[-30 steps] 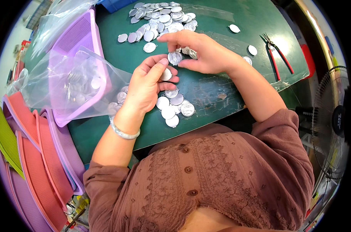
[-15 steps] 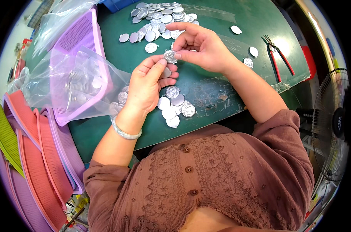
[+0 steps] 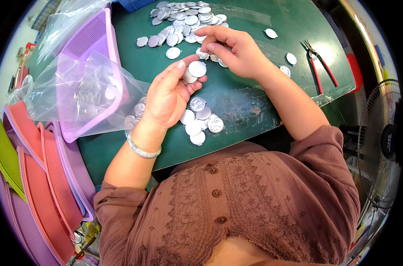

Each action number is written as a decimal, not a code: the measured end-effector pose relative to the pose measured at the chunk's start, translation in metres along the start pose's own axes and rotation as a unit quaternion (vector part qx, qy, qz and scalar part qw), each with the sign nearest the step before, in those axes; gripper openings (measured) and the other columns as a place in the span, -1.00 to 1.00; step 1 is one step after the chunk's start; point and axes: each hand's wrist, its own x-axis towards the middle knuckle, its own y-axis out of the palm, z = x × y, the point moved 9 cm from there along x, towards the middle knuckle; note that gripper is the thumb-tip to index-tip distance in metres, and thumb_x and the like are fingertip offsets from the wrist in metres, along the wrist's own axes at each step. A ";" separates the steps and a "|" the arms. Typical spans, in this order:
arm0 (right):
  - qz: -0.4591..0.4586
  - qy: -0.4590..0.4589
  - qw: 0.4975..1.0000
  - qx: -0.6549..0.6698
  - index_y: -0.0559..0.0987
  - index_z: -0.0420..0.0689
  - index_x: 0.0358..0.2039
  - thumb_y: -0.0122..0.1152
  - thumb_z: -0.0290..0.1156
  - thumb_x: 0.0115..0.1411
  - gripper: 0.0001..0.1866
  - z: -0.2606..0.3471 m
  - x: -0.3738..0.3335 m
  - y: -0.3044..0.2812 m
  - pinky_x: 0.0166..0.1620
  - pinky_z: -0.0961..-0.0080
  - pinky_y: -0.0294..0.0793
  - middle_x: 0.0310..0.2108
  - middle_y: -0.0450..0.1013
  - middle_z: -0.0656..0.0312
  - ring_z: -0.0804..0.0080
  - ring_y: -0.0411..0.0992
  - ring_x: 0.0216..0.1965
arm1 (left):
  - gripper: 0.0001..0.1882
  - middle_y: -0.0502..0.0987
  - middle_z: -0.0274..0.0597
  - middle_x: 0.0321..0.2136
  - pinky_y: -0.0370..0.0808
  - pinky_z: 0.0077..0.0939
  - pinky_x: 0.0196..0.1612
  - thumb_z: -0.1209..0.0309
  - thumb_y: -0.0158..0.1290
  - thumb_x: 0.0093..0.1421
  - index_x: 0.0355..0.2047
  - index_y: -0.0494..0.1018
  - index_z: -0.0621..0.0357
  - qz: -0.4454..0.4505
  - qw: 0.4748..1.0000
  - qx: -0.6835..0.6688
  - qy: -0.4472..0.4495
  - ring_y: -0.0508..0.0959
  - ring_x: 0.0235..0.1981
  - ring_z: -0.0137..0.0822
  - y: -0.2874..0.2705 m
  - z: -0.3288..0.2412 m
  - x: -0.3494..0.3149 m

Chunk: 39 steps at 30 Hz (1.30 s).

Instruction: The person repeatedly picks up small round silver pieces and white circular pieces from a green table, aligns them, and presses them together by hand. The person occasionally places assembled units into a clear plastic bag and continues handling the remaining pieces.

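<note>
Two silver round medals (image 3: 197,68) with small loops lie overlapped on the fingers of my left hand (image 3: 166,95), plain face up, with the thumb at their upper edge. My right hand (image 3: 237,51) hovers just beyond, its index finger stretched out and thumb apart; nothing shows between them. Beneath its fingertips lie a few medals (image 3: 202,53), partly hidden. A large heap of medals (image 3: 183,20) spreads behind. Closer to me, below my left hand, sits a small cluster of medals (image 3: 193,128), some plain side up, some showing a relief.
A clear plastic bag (image 3: 135,86) with medals drapes over a purple basket (image 3: 115,44) at the left. Red-handled pliers (image 3: 319,66) and a few single medals (image 3: 291,58) lie right on the green table (image 3: 237,119). Stacked coloured baskets (image 3: 46,186) stand lower left; a fan (image 3: 379,142) stands right.
My right hand has let go of the medal it pinched and drawn slightly away. That medal appears to rest in my left hand, which has turned more palm up.
</note>
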 end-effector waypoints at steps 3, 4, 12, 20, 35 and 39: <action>-0.002 0.003 0.998 -0.058 0.46 -0.16 -0.17 -0.01 -0.64 0.01 -0.68 -0.004 0.001 -0.003 -0.34 0.61 0.39 -0.55 0.44 0.24 0.49 0.43 -0.46 | -0.64 0.43 -0.13 -0.26 0.39 -0.58 -0.20 0.37 -0.17 0.22 -0.03 0.27 0.36 0.004 1.000 0.026 -0.002 0.44 -0.28 -0.35 0.001 0.000 -0.001; -0.006 -0.002 0.997 -0.083 0.46 -0.16 -0.18 -0.01 -0.64 0.00 -0.68 -0.005 0.001 -0.005 -0.35 0.58 0.40 -0.55 0.44 0.23 0.44 0.43 -0.46 | -0.65 0.44 -0.15 -0.29 0.39 -0.61 -0.23 0.40 -0.13 0.21 -0.04 0.28 0.34 -0.007 0.999 0.045 -0.001 0.45 -0.30 -0.37 0.003 0.000 -0.002; 0.064 0.069 0.977 -0.190 0.44 -0.15 -0.14 0.10 -0.59 -0.04 -0.63 -0.021 0.002 -0.001 -0.29 0.56 0.37 -0.46 0.43 0.24 0.44 0.38 -0.40 | -0.83 0.44 -0.28 -0.50 0.32 -0.77 -0.54 0.46 -0.01 0.13 -0.26 0.38 0.23 -0.068 0.993 0.089 -0.035 0.41 -0.55 -0.51 -0.012 0.005 -0.003; 0.146 -0.007 0.955 -0.257 0.46 -0.11 -0.15 0.21 -0.46 -0.13 -0.57 -0.005 -0.001 0.026 -0.16 0.41 0.34 -0.37 0.46 0.24 0.26 0.31 -0.24 | -0.87 0.47 -0.16 -0.45 0.34 -0.75 -0.58 0.44 -0.12 0.19 -0.29 0.36 0.21 -0.096 0.993 0.065 -0.034 0.46 -0.52 -0.44 -0.014 0.003 -0.004; 0.112 0.019 0.982 -0.152 0.34 -0.09 -0.02 0.08 -0.72 -0.13 -0.42 -0.004 -0.004 0.027 -0.27 0.64 0.34 -0.47 0.32 0.30 0.54 0.33 -0.40 | -0.81 0.45 -0.18 -0.41 0.43 -0.67 -0.43 0.48 -0.12 0.17 -0.21 0.34 0.26 -0.119 0.990 0.069 -0.004 0.46 -0.46 -0.42 -0.020 -0.001 -0.005; 0.078 0.133 0.983 0.094 0.33 -0.15 -0.02 0.07 -0.75 -0.10 -0.44 -0.022 -0.006 0.021 -0.31 0.75 0.32 -0.48 0.29 0.37 0.70 0.29 -0.42 | -0.81 0.45 -0.18 -0.43 0.42 -0.68 -0.45 0.48 -0.11 0.16 -0.21 0.33 0.26 -0.120 0.990 0.075 -0.016 0.45 -0.49 -0.42 -0.018 -0.001 -0.005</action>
